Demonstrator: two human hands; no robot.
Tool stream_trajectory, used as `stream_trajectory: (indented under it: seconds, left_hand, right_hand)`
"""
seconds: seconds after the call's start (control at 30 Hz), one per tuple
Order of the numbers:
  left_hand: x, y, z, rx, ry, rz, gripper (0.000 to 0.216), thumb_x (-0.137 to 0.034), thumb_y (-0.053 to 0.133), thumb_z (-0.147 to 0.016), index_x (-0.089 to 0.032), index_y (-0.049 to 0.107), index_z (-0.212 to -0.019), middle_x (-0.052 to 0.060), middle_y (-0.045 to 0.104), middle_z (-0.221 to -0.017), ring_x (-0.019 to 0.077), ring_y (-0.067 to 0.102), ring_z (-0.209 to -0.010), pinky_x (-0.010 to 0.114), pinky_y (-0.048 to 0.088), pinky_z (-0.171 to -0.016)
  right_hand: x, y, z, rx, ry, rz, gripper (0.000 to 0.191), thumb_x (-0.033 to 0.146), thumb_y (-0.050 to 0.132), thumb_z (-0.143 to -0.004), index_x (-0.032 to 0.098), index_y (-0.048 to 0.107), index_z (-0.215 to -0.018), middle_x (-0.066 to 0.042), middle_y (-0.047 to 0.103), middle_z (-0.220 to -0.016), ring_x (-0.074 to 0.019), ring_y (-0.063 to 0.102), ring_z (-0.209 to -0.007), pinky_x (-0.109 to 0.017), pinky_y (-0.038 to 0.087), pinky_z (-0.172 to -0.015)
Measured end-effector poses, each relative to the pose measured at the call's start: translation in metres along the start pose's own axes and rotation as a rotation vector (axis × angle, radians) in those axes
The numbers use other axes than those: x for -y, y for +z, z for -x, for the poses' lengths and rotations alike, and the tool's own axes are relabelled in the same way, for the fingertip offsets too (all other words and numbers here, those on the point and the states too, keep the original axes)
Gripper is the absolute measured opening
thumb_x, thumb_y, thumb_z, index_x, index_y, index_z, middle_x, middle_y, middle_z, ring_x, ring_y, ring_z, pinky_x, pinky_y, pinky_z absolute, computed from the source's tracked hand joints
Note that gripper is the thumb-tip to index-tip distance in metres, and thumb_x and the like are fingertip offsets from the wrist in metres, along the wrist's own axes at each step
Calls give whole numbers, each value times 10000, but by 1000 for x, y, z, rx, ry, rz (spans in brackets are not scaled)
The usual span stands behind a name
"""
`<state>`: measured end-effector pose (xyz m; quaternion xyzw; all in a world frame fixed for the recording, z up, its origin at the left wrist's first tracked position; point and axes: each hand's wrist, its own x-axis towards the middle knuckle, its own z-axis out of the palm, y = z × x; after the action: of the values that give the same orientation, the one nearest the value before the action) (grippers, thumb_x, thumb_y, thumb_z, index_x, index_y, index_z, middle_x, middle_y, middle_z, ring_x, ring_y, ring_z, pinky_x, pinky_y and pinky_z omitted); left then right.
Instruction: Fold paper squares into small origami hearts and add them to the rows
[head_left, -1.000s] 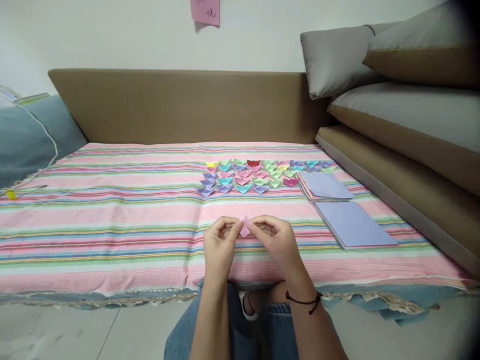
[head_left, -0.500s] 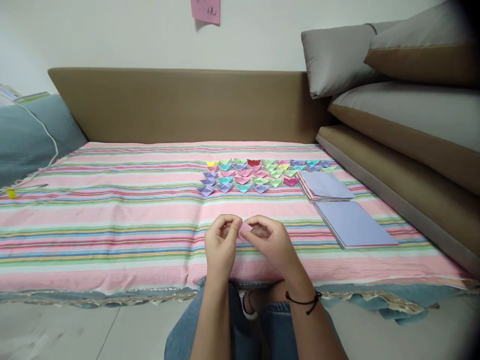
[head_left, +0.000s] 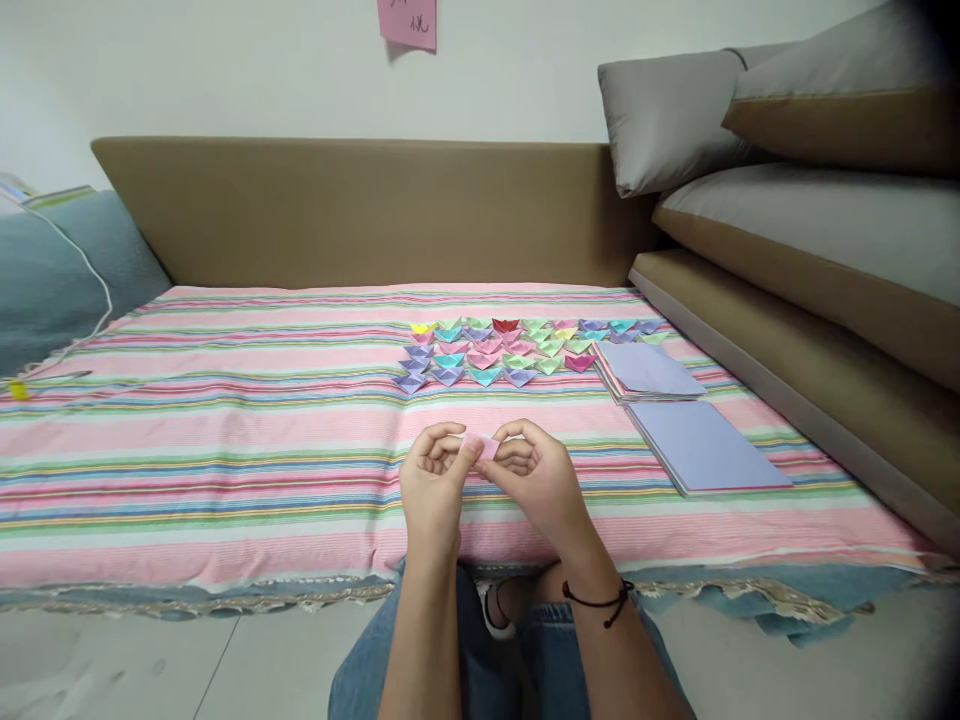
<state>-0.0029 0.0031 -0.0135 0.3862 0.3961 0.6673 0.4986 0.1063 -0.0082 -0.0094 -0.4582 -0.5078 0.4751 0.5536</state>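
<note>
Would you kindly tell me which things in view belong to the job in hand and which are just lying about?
Seem to belong:
pink paper, pinched in the left hand, right hand at its edge
folded paper boats
lavender-topped paper stacks

Seem just lying about:
grey cushions
white cord
yellow object, too small to identify
pink handwritten note

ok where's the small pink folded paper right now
In the head view, the small pink folded paper is just below centre, between the left hand and right hand, nearer the camera than the multicoloured folded-paper shapes.
</note>
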Motion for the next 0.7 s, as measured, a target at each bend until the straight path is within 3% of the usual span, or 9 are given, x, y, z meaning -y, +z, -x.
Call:
stream_trajectory:
  seconds: [0.17, 0.37, 0.5, 0.7]
  left_hand:
    - [0, 2, 1, -4, -6, -23, 284, -250, 730, -659, -163, 609, -901, -24, 624, -630, 82, 567, -574, 188, 456, -576]
    - [-1, 2, 2, -1, 135, -292, 162, -305, 654, -741, -162, 660, -817, 31, 658, -782, 128, 600, -705, 217, 477, -620]
    - [0, 1, 3, -14, 194, -460, 168, -304, 669, -723, -170, 677, -824, 31, 674, -758, 142, 602, -678, 228, 470, -598]
    - [0, 3, 6, -50, 250, -628, 150, -294, 636, -750, -178, 677, -836, 26, 684, -755, 134, 609, -657, 211, 465, -566]
  right_hand:
    - [-1, -1, -1, -36, -7, -34, 310, 212, 738, -632, 207, 500, -829, 29, 629, -581, -150, 643, -581, -226, 503, -557]
    - [-2, -4, -2, -93, -6, -33, 333, 233, 735, -643, 215, 473, -848, 35, 628, -549, -161, 644, -546, -239, 510, -538]
    - [-2, -3, -2, -104, -100, 72, 238, 234, 701, -682, 200, 555, -867, 35, 604, -567, -148, 633, -557, -221, 496, -524]
    - [-2, -4, -1, -90, -185, 201, 172, 229, 601, -781, 192, 684, -927, -36, 703, -776, -175, 670, -702, -255, 540, -625]
